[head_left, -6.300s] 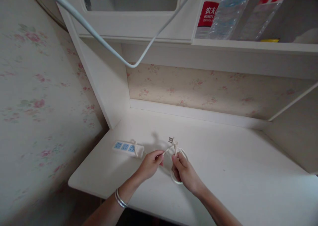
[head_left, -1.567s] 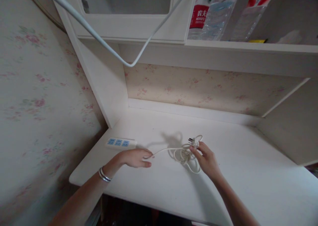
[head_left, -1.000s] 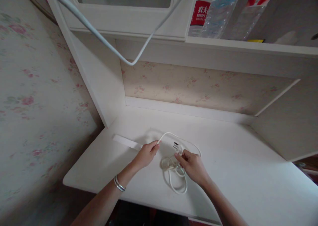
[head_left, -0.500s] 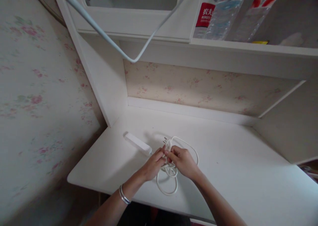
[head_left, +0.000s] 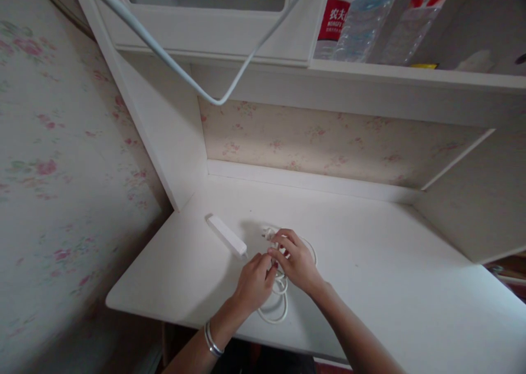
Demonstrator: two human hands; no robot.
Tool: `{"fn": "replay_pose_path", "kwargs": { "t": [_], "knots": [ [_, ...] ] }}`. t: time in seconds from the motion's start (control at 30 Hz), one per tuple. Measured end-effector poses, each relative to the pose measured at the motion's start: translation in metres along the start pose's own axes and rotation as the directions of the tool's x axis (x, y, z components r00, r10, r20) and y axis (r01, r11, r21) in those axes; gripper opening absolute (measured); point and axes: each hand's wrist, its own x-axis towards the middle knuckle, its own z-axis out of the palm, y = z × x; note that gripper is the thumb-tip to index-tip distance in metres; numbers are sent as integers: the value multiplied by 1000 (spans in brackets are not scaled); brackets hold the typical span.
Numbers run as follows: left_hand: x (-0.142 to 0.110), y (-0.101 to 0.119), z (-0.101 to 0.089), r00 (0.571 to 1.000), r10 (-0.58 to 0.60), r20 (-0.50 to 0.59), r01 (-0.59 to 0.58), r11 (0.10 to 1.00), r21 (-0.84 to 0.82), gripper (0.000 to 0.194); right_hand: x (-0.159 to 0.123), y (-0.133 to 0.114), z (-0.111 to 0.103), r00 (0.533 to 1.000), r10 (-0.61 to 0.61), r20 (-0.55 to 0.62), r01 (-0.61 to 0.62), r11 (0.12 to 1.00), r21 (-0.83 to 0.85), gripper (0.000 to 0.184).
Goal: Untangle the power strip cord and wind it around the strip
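Note:
A white power strip lies on its side on the desk, its socket face turned out of sight. Its white power cord is gathered in loose loops between my two hands. The three-pin plug sticks out at the top of the bundle, just beyond my right fingers. My left hand is closed on the cord, thumb and fingers pinching it. Against it, my right hand has its fingers curled around the cord below the plug. The fingers hide where exactly the cord is gripped.
The white desk has a rounded left corner near the floral wall. Above hangs a thick pale cable bent in a V. Plastic bottles stand on the upper shelf. A cabinet door is at upper left.
My hands have come together over the cord, which was stretched out and is now bunched. The power strip has tipped from sockets up onto its side and swung round at an angle.

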Motion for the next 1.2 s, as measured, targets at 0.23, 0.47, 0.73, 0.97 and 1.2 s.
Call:
{"fn": "replay_pose_path", "kwargs": {
  "t": [0.23,0.47,0.73,0.97,1.2],
  "knots": [
    [-18,-4,14,994,-47,-96,42,998,-54,18,0,1,-2,975,-106,195,143,971,-191,30],
    [-25,-5,24,970,-98,-223,67,988,-142,34,5,9,-4,950,-57,308,150,946,-286,39],
    [-19,-7,22,956,-131,-263,97,986,-139,27,-8,24,-2,976,-9,218,1,999,40,28],
    [-22,-20,27,897,-316,-309,222,927,-303,30,-18,43,-3,974,136,179,-164,974,155,22],
    [-27,-19,25,859,-417,-297,276,866,-417,34,4,23,0,919,8,393,-100,972,213,49]
  ]
}}
